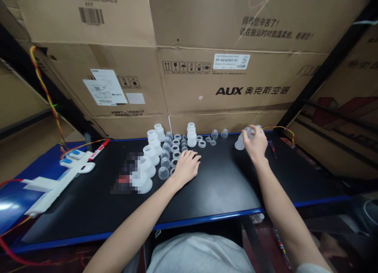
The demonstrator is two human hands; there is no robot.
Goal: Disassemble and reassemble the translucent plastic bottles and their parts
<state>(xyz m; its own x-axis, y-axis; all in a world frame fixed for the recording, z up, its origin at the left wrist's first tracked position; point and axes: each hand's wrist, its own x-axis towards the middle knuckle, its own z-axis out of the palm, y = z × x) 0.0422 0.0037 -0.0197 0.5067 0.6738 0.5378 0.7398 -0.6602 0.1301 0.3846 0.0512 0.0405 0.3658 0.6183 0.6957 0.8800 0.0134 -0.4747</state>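
Observation:
My left hand (187, 165) lies palm down on the black table mat (218, 182), fingers stretched toward a cluster of small clear caps (164, 172) and white rings (175, 148). White bottle-shaped plastic parts (151, 152) stand in a row just left of it. My right hand (255, 143) is at the far right of the mat, fingers curled round a small clear cap (248, 131), beside a white cone-shaped part (239, 142) standing on the mat.
Stacked cardboard boxes (224, 88) wall off the back of the table. A white plastic fixture (56, 182) with blue buttons and a red marker (99, 149) lie at the left. Two clear caps (219, 133) sit near the back edge. A small screwdriver (272, 147) lies right of my right hand.

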